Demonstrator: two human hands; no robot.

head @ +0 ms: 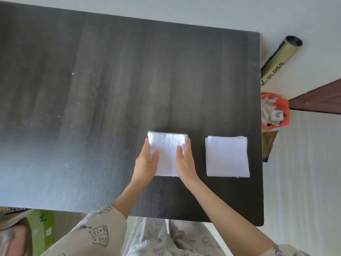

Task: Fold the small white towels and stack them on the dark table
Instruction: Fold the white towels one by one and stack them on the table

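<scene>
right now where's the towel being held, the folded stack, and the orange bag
held towel (167, 145), head view, bare top face between the thumbs
folded stack (227, 157), head view, centre of top towel
orange bag (285, 106), head view, right-hand rim

White towels (227, 157); dark wood-grain table (92, 108); orange bag (285, 106); beige printed sleeves (99, 235).
</scene>
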